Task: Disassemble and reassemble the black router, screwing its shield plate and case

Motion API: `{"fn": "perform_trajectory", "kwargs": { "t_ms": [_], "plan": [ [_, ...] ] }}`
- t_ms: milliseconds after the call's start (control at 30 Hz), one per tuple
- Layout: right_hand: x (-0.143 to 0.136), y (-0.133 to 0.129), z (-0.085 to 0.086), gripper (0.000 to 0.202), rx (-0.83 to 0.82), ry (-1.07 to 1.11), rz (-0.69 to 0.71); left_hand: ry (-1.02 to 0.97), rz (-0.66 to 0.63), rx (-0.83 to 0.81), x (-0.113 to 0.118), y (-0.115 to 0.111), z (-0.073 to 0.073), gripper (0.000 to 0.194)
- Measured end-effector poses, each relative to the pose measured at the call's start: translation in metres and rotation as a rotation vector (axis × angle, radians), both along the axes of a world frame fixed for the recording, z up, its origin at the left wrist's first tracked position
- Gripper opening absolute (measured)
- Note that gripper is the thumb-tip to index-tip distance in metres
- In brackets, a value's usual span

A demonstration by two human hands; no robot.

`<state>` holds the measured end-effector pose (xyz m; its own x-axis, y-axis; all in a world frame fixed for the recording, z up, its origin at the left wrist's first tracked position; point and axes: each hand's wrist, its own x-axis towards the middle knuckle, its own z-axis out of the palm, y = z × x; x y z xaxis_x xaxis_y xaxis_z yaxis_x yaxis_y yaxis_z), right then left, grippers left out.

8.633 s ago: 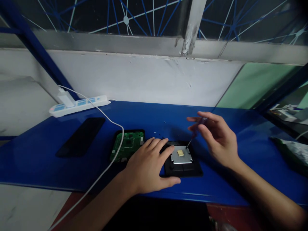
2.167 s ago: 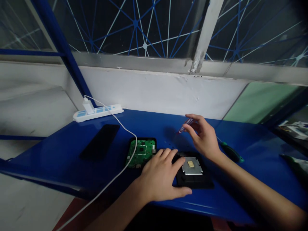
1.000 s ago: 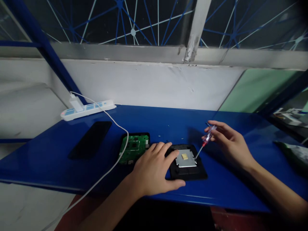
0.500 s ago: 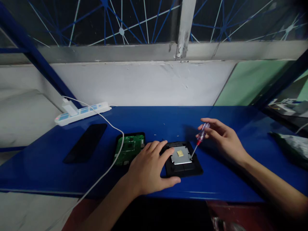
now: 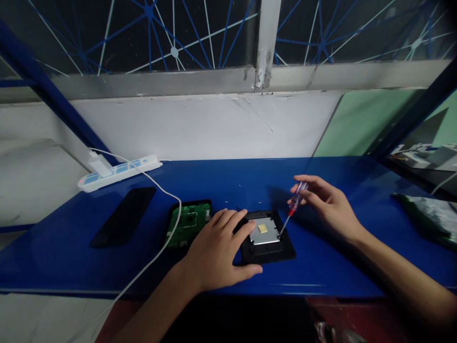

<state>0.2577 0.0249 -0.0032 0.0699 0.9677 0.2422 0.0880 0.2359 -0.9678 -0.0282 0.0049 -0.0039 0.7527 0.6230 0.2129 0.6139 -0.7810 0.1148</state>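
Observation:
My right hand (image 5: 326, 205) grips the clear purple handle of a screwdriver (image 5: 294, 202) with a red collar. The screwdriver leans, its tip touching the right edge of a silver metal plate (image 5: 264, 237) that bears a small yellow square pad (image 5: 263, 228). That plate lies in a black square housing (image 5: 274, 253). My left hand (image 5: 221, 252) is spread, its fingertips resting on the left side of the housing and plate. Partly behind it, a green circuit board (image 5: 187, 224) sits in a black case to the left.
A white cable (image 5: 157, 257) runs across the blue table (image 5: 214, 178) from a white power strip (image 5: 121, 174). A black flat object (image 5: 124, 216) lies at left, and a silvery bag (image 5: 432, 216) at right.
The whole view has shifted slightly, moving the table items a little left in the picture. Both hands keep their places relative to the housing, the screwdriver tip still at the plate's right edge.

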Motion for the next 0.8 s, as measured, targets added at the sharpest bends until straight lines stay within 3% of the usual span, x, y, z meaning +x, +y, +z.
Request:
{"fn": "perform_trajectory", "kwargs": {
  "t_ms": [267,433,667,800],
  "plan": [
    [-0.001,-0.006,0.003,0.027,0.109,-0.072,0.018,-0.001,0.028,-0.038,0.0,-0.001,0.0,0.078],
    [-0.007,-0.019,0.009,0.034,0.284,-0.19,0.031,0.004,0.058,-0.057,0.002,-0.002,0.001,0.078],
    [-0.021,-0.015,0.034,0.048,0.598,-0.56,0.265,-0.007,0.072,-0.041,0.001,-0.001,-0.003,0.079],
    [-0.027,-0.008,0.037,0.05,0.689,-0.581,0.299,-0.004,0.083,-0.042,0.001,-0.003,-0.004,0.08]
  ]
}}
